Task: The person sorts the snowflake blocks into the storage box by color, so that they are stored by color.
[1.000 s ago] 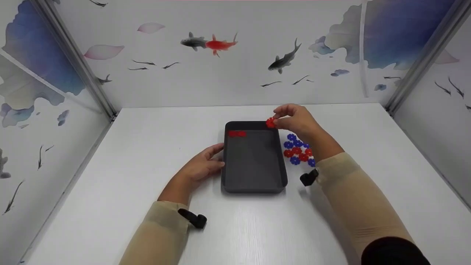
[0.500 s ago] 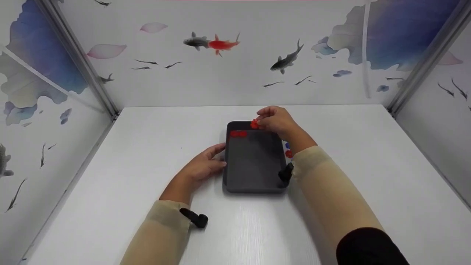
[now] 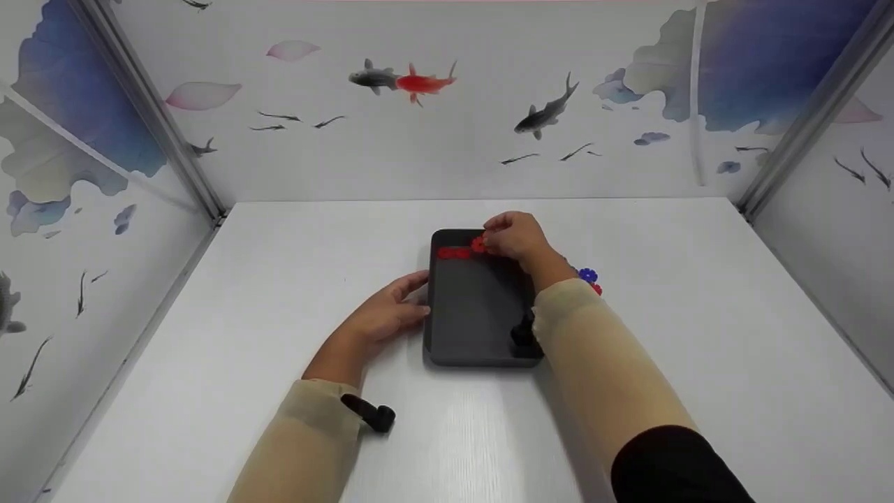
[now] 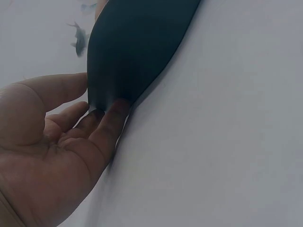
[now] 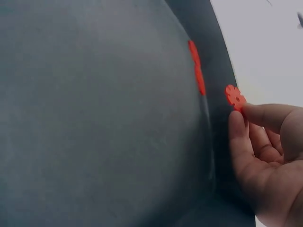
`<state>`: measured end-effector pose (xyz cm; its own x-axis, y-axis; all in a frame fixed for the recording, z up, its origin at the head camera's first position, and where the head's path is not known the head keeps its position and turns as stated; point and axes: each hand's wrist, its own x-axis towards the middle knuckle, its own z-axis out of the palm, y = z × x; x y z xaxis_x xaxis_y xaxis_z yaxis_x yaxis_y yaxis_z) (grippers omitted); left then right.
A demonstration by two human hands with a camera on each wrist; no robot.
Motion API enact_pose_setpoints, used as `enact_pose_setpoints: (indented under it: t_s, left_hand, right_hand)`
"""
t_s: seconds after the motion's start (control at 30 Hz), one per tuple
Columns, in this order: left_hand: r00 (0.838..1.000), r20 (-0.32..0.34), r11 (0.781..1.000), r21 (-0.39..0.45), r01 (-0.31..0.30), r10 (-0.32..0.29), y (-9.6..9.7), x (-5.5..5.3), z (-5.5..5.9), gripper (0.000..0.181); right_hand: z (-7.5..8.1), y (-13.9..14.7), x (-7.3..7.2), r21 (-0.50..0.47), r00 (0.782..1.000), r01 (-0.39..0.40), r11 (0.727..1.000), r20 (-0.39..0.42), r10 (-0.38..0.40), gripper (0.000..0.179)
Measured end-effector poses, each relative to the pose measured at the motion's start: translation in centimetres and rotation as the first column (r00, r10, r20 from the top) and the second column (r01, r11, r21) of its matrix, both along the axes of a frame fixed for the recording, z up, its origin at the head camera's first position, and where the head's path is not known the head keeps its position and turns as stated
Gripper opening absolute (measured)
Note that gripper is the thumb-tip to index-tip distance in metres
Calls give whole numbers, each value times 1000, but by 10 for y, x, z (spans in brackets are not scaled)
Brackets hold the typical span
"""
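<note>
My right hand (image 3: 515, 236) pinches a red snowflake building disc (image 5: 235, 97) between thumb and fingertips, above the far end of the dark grey tray (image 3: 475, 311). Inside that end, two red discs (image 3: 454, 253) sit side by side in a row, left of the pinched one; in the right wrist view they lie along the foot of the tray's wall. My left hand (image 3: 380, 314) rests against the tray's left side. In the left wrist view its extended fingers (image 4: 111, 125) touch the outer wall.
To the right of the tray, blue discs (image 3: 588, 275) and a red disc (image 3: 596, 288) show past my right forearm, which hides the rest of the pile. The white tabletop (image 3: 279, 279) is enclosed by walls printed with fish.
My right hand has carried the red disc leftward from the tray's far right corner and lowered it toward the two red discs. My left hand has stayed at the tray's side.
</note>
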<state>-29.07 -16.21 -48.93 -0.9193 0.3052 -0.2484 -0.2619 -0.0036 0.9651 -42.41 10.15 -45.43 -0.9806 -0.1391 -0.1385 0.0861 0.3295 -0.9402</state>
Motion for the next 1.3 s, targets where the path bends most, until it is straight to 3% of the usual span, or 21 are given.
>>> enact_pose_setpoints:
  t_s: [0.27, 0.43, 0.63, 1.03, 1.17, 1.3]
  left_hand:
    - [1000, -1, 1000, 11, -2, 2, 0, 0, 0, 74]
    - [1000, 3, 1000, 10, -5, 5, -1, 0, 0, 75]
    - [1000, 5, 1000, -18, -10, 10, -1, 1, 2, 74]
    - [1000, 3, 1000, 2, -10, 10, -1, 3, 3, 74]
    - [1000, 4, 1000, 4, -7, 7, -1, 2, 2, 74]
    - [1000, -3, 1000, 8, -5, 5, 0, 2, 2, 74]
  right_hand:
    - [-2, -4, 3, 155, 998, 30, 987, -52, -22, 29]
    - [-5, -6, 2, 279, 996, 46, 959, -92, -22, 25]
    - [-7, -8, 1, 346, 993, 51, 937, -120, -10, 22]
    - [-7, -8, 1, 391, 984, 64, 918, -178, 7, 22]
    - [-5, -8, 1, 353, 987, 52, 934, -163, 7, 24]
    - [2, -6, 1, 209, 992, 20, 978, -128, 7, 30]
